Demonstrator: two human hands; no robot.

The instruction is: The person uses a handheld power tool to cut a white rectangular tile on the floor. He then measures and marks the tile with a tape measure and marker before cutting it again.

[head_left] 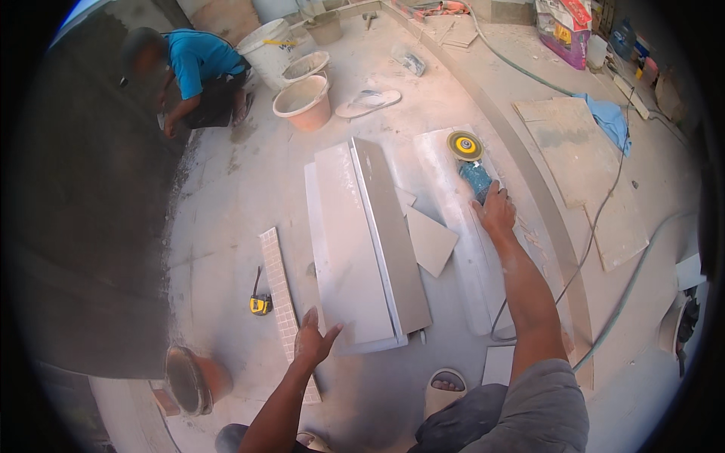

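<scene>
My right hand (pixel 497 211) is wrapped around the body of a teal angle grinder (pixel 476 180), whose round yellow disc (pixel 465 146) points away from me. Beneath the grinder lies a long pale board (pixel 470 249) dusted with powder. My left hand (pixel 314 341) hovers empty by the near left corner of a stack of long grey tiles (pixel 343 241), thumb and fingers apart. Left of that hand runs a narrow strip of tile (pixel 280 287) with a grid pattern, and beside it a yellow and black tape measure (pixel 260 304).
A co-worker in a blue shirt (pixel 200 64) crouches at the dark wall, far left. Buckets (pixel 303 106) and a sandal (pixel 368 103) stand ahead; another bucket (pixel 198 381) lies tipped near left. Cut tile pieces (pixel 432 240) sit by the stack. A cord (pixel 596 219) and green hose (pixel 630 279) trail right.
</scene>
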